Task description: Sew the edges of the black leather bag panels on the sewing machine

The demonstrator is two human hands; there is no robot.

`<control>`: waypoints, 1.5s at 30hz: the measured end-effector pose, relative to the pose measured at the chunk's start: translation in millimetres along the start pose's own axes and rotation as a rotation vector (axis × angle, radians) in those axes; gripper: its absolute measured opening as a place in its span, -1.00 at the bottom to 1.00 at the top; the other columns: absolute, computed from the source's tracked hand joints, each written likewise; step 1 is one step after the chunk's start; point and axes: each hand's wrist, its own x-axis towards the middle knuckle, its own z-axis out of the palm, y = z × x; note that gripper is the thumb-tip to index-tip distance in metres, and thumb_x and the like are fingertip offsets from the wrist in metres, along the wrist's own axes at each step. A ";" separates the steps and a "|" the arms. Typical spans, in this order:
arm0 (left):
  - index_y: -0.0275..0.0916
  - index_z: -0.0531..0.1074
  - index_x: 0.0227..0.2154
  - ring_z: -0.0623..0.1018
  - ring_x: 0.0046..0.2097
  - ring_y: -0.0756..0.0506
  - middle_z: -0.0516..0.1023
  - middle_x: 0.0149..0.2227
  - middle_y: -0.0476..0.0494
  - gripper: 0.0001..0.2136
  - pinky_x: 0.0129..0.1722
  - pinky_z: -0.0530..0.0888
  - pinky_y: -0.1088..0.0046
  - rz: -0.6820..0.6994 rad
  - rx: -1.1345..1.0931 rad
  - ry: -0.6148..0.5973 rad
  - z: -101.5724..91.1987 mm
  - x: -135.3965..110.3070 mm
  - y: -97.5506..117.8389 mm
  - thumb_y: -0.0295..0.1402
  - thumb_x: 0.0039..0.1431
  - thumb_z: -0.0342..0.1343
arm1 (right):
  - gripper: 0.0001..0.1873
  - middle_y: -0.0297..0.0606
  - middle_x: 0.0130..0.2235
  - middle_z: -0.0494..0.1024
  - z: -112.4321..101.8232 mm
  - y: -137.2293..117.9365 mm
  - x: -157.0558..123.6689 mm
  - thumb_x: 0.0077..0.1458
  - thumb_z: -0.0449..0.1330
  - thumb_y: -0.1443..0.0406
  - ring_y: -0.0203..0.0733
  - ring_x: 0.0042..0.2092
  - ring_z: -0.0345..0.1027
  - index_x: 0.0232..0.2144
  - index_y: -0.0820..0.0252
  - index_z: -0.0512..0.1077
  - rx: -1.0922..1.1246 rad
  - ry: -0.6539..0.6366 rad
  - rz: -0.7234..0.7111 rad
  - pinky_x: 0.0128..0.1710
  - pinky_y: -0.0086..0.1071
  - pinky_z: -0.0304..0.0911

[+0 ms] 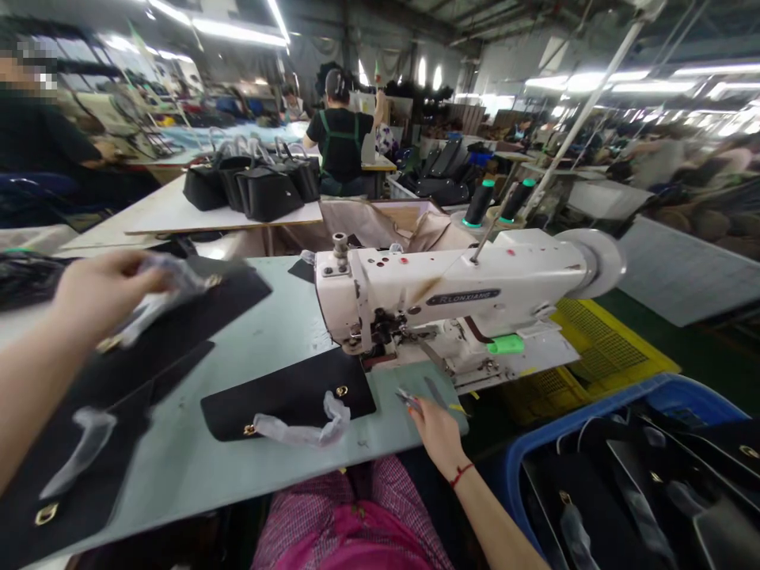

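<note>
At the left, my left hand [112, 289] is closed on the plastic-wrapped handle [172, 277] of a black bag panel [202, 317], partly smeared by motion. Another black bag panel [285, 388] lies flat before the sewing machine [451, 277], its far edge close to the needle area. Gold rings hold its wrapped handle [309, 431], which curves toward me. My right hand [438, 431] rests on the pale green tabletop [237, 475], fingers closed around small thread snips [408, 398] whose tips point left. More black panel pieces [89, 459] lie beneath my left arm.
A blue bin [516, 467] of black panels with wrapped handles stands at the right. Yellow crates [617, 340] sit behind it. Finished-looking black bags [267, 190] stand on a table beyond the machine. One person [341, 134] works ahead, another [41, 134] at far left.
</note>
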 end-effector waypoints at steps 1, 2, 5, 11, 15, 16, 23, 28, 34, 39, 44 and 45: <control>-0.40 0.37 0.07 0.47 0.07 -0.29 0.46 0.12 -0.28 -0.41 0.13 0.30 -0.11 0.037 -0.156 -0.002 14.9 18.7 9.6 -0.01 0.15 0.15 | -0.66 -0.06 -0.03 0.56 0.0 -7.1 6.9 0.28 0.06 0.26 0.01 0.01 0.44 0.04 0.22 0.45 -0.036 0.032 -0.051 -0.04 -0.25 0.28; -0.39 0.09 0.26 0.37 0.20 -0.31 0.14 0.33 -0.39 -0.19 0.15 0.30 -0.09 0.065 -0.220 0.008 26.6 32.5 20.6 0.04 0.11 0.18 | -0.64 -0.04 0.03 0.52 -0.1 -14.8 13.6 0.25 0.09 0.28 0.04 0.08 0.38 0.06 0.21 0.44 -0.058 0.068 -0.109 0.03 -0.21 0.25; -0.29 -0.32 0.36 0.21 0.32 -0.37 -0.27 0.42 -0.47 0.08 0.15 0.30 -0.08 0.302 -0.494 -0.112 42.5 22.0 55.4 0.02 0.03 0.29 | -0.64 -0.05 0.11 0.47 1.4 -35.5 30.6 0.24 0.08 0.32 0.03 0.15 0.30 0.05 0.21 0.45 0.038 0.102 -0.245 0.14 -0.17 0.16; -0.02 0.43 -0.18 0.59 -0.24 -0.11 0.57 -0.31 -0.11 -0.74 -0.26 0.58 0.36 0.680 -0.504 -0.346 70.0 -216.5 70.1 -0.50 0.23 -0.06 | -0.59 -0.21 -0.31 0.55 18.2 -63.6 56.9 0.35 -0.08 0.15 -0.18 -0.26 0.40 -0.30 0.22 0.48 0.646 -0.064 -0.303 -0.21 -0.37 0.26; -0.14 0.15 0.30 0.48 0.16 -0.25 0.44 0.17 -0.32 -0.44 0.06 0.53 0.24 0.693 -0.180 -0.490 131.8 -329.0 30.9 -0.41 0.24 0.06 | -0.51 -0.39 -0.53 0.23 30.8 -81.6 68.4 0.29 -0.04 0.01 -0.31 -0.46 0.11 -0.55 0.18 0.24 0.877 -0.120 -0.247 -0.44 -0.42 0.03; -0.21 0.01 0.36 0.39 0.24 -0.33 0.31 0.26 -0.42 -0.35 0.08 0.50 0.13 0.612 -0.097 -0.373 148.0 -333.3 22.3 -0.36 0.24 0.07 | -0.52 -0.40 -0.53 0.19 32.9 -84.9 68.7 0.28 -0.03 0.00 -0.32 -0.46 0.06 -0.56 0.18 0.21 0.910 -0.115 -0.237 -0.44 -0.43 -0.01; -0.24 0.20 0.28 0.08 0.38 -0.37 0.21 0.32 -0.42 -0.47 0.29 0.09 -0.14 0.578 0.033 -0.055 208.5 -226.5 10.7 -0.31 0.27 0.07 | -0.48 -0.43 -0.56 0.03 32.6 -98.2 53.5 0.24 0.05 0.02 -0.36 -0.48 -0.07 -0.63 0.18 0.08 0.909 -0.083 -0.226 -0.47 -0.41 -0.18; -0.18 0.49 -0.04 0.46 0.19 -0.24 0.52 0.11 -0.24 -0.73 0.33 0.07 -0.03 0.808 -0.070 -0.188 203.4 -185.9 -5.3 -0.24 0.28 0.05 | -0.45 -0.43 -0.59 0.00 23.1 -107.2 45.9 0.22 0.05 0.01 -0.38 -0.50 -0.09 -0.66 0.19 0.06 0.922 -0.042 -0.184 -0.49 -0.40 -0.23; -0.22 0.53 -0.16 0.61 -0.01 -0.19 0.61 -0.03 -0.23 -0.61 0.14 0.43 0.15 0.776 -0.194 -0.320 200.2 -184.5 -13.5 -0.04 0.31 -0.06 | -0.46 -0.42 -0.57 0.00 8.9 -109.1 43.7 0.17 0.07 -0.01 -0.38 -0.50 -0.13 -0.66 0.17 0.05 0.949 -0.098 -0.110 -0.51 -0.41 -0.24; -0.26 0.53 -0.20 0.63 -0.08 -0.17 0.62 -0.05 -0.25 -0.61 0.11 0.49 0.21 0.712 -0.244 -0.225 193.7 -194.2 5.8 -0.04 0.30 -0.01 | -0.47 -0.41 -0.56 0.01 6.8 -107.7 43.5 0.17 0.06 -0.03 -0.38 -0.50 -0.13 -0.64 0.17 0.06 0.948 -0.130 -0.093 -0.52 -0.42 -0.23; -0.22 0.55 -0.25 0.61 -0.05 -0.16 0.61 -0.03 -0.20 -0.62 0.17 0.45 0.21 0.607 -0.254 -0.304 187.3 -191.9 15.5 -0.05 0.31 -0.04 | -0.49 -0.40 -0.55 0.01 7.7 -109.2 48.8 0.15 0.06 -0.03 -0.36 -0.48 -0.13 -0.63 0.17 0.08 0.957 -0.131 -0.083 -0.51 -0.43 -0.19; -0.21 0.55 -0.24 0.61 -0.05 -0.15 0.61 -0.04 -0.19 -0.62 0.17 0.44 0.23 0.579 -0.249 -0.329 187.5 -189.5 15.4 -0.05 0.31 -0.06 | -0.50 -0.40 -0.54 0.01 7.9 -109.9 50.7 0.15 0.06 -0.04 -0.36 -0.48 -0.13 -0.62 0.16 0.08 0.959 -0.138 -0.077 -0.51 -0.43 -0.18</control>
